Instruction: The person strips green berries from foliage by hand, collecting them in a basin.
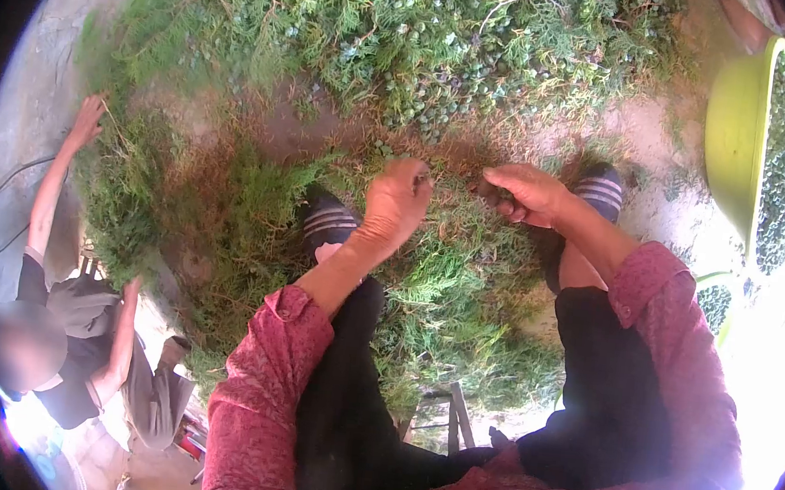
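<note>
My left hand (400, 201) hovers over the greenery between my feet, its fingers curled into a loose fist. Opposite it, my right hand (530, 194) is closed too, thumb pressed toward the bent fingers. Whatever either hand grips is hidden or too small to name. Below both hands lie cut evergreen sprigs (436, 277) with flat, feathery leaves, mixed with brown bits. Just beyond my fingertips, small bluish-green cones (423, 108) lie scattered at the edge of a large pile of cone-bearing branches (355, 27).
A lime-green basin (736, 135) filled with small green pieces stands at the right; another filled container (714, 306) is below it. At the left, another person (76, 339) reaches into the branches. My striped shoes (329, 221) flank the sprigs. A dark cable (11, 179) runs along the left.
</note>
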Motion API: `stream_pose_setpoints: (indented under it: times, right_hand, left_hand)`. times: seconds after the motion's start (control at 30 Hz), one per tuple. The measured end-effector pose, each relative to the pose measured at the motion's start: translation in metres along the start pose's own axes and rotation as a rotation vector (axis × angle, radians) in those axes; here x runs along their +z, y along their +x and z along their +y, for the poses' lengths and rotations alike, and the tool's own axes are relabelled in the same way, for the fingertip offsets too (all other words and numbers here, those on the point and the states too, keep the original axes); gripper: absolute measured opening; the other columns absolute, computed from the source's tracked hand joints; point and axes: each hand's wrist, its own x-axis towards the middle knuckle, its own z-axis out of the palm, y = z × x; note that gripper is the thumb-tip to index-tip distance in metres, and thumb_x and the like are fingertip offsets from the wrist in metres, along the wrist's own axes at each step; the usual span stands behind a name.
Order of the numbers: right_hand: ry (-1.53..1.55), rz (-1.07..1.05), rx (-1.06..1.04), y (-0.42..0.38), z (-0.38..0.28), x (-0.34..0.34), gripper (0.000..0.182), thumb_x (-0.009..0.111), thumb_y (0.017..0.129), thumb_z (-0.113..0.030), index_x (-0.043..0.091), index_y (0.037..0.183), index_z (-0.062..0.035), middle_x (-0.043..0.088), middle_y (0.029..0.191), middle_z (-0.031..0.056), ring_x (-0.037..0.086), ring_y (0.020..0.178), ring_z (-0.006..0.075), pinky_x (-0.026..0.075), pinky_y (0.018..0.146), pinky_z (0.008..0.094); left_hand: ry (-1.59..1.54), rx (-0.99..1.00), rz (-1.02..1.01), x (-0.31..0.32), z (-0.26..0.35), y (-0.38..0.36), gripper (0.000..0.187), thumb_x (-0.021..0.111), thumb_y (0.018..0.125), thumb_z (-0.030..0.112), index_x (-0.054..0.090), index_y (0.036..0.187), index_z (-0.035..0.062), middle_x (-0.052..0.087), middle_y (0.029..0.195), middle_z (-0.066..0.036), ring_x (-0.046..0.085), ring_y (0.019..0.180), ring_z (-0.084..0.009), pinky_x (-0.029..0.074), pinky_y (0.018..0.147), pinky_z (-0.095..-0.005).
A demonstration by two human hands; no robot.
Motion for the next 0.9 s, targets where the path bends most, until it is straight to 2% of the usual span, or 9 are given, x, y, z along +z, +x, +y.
stream_pose_setpoints:
  times: [0.1, 0.33, 0.43, 0.5, 0.6, 0.63, 0.73, 0.83, 0.9]
  right_hand:
    - [-0.043, -0.038, -0.028, 0.011, 0.000, 0.005, 0.039, 0.057, 0.082, -0.043, 0.057, 0.081, -0.0036, 0.050, 0.067, 0.0019, 0.040, 0.048, 0.0083, 0.027, 0.039, 0.0212]
    - [0.010, -0.050, -0.058, 0.014, -0.006, 0.013, 0.039, 0.059, 0.080, -0.042, 0.057, 0.084, -0.0038, 0.052, 0.068, 0.0029, 0.044, 0.050, 0.0099, 0.030, 0.040, 0.0222]
    - [0.183, 0.014, -0.059, 0.016, -0.006, 0.024, 0.036, 0.060, 0.080, -0.041, 0.057, 0.085, -0.0051, 0.054, 0.074, 0.0039, 0.049, 0.055, 0.0118, 0.034, 0.042, 0.0225]
    - [0.371, 0.062, -0.053, 0.016, -0.009, 0.033, 0.033, 0.059, 0.081, -0.039, 0.057, 0.085, -0.0063, 0.056, 0.081, 0.0048, 0.051, 0.059, 0.0131, 0.037, 0.043, 0.0234]
    - [0.294, -0.019, -0.070, 0.019, -0.007, 0.028, 0.031, 0.057, 0.083, -0.036, 0.057, 0.087, -0.0055, 0.056, 0.084, 0.0053, 0.051, 0.059, 0.0131, 0.038, 0.042, 0.0234]
    - [0.292, -0.021, -0.070, 0.020, -0.005, 0.023, 0.031, 0.057, 0.083, -0.036, 0.057, 0.087, -0.0055, 0.056, 0.084, 0.0053, 0.051, 0.059, 0.0131, 0.038, 0.042, 0.0234]
    - [0.174, -0.069, -0.073, 0.023, -0.004, 0.014, 0.031, 0.057, 0.083, -0.036, 0.056, 0.088, -0.0049, 0.056, 0.082, 0.0052, 0.051, 0.058, 0.0127, 0.037, 0.041, 0.0227]
    - [0.140, -0.074, -0.071, 0.022, -0.007, 0.020, 0.033, 0.057, 0.083, -0.037, 0.056, 0.088, -0.0041, 0.055, 0.078, 0.0051, 0.050, 0.057, 0.0119, 0.036, 0.040, 0.0218]
    - [0.109, -0.010, -0.069, 0.019, -0.008, 0.027, 0.034, 0.057, 0.083, -0.038, 0.056, 0.086, -0.0037, 0.054, 0.073, 0.0050, 0.048, 0.055, 0.0111, 0.036, 0.039, 0.0221]
  left_hand:
    - [0.093, -0.050, 0.007, 0.000, -0.016, 0.007, 0.016, 0.061, 0.072, 0.012, 0.055, 0.087, 0.0075, 0.056, 0.080, -0.014, 0.055, 0.075, -0.0342, 0.046, 0.064, -0.0413]
    - [0.194, -0.047, -0.086, -0.008, -0.002, 0.013, 0.012, 0.058, 0.075, 0.013, 0.054, 0.086, 0.0075, 0.056, 0.082, -0.014, 0.056, 0.074, -0.0346, 0.046, 0.061, -0.0423]
    - [-0.017, -0.094, -0.103, -0.011, 0.024, 0.006, 0.013, 0.060, 0.075, 0.010, 0.057, 0.086, 0.0036, 0.058, 0.082, -0.017, 0.057, 0.074, -0.0327, 0.046, 0.064, -0.0358]
    - [-0.261, 0.101, -0.172, -0.009, 0.044, 0.002, 0.016, 0.061, 0.075, 0.011, 0.058, 0.089, 0.0036, 0.059, 0.083, -0.016, 0.058, 0.075, -0.0320, 0.046, 0.065, -0.0344]
    - [-0.351, 0.151, -0.095, 0.000, 0.028, 0.009, 0.020, 0.063, 0.074, 0.013, 0.059, 0.091, 0.0037, 0.059, 0.085, -0.016, 0.058, 0.076, -0.0310, 0.047, 0.066, -0.0337]
    - [-0.078, 0.038, -0.078, -0.013, 0.024, 0.017, 0.020, 0.063, 0.073, 0.012, 0.059, 0.091, 0.0039, 0.059, 0.084, -0.015, 0.057, 0.076, -0.0316, 0.046, 0.067, -0.0360]
    - [0.114, -0.046, 0.041, -0.020, -0.011, 0.026, 0.020, 0.063, 0.072, 0.012, 0.059, 0.089, 0.0038, 0.058, 0.082, -0.016, 0.056, 0.076, -0.0334, 0.045, 0.067, -0.0396]
    - [0.159, 0.000, 0.038, -0.013, -0.010, 0.023, 0.012, 0.061, 0.072, 0.011, 0.054, 0.079, 0.0044, 0.055, 0.078, -0.015, 0.056, 0.074, -0.0349, 0.045, 0.063, -0.0440]
    - [0.204, 0.015, 0.034, -0.012, -0.010, 0.028, 0.012, 0.060, 0.072, 0.011, 0.054, 0.079, 0.0043, 0.055, 0.079, -0.015, 0.057, 0.073, -0.0352, 0.046, 0.062, -0.0443]
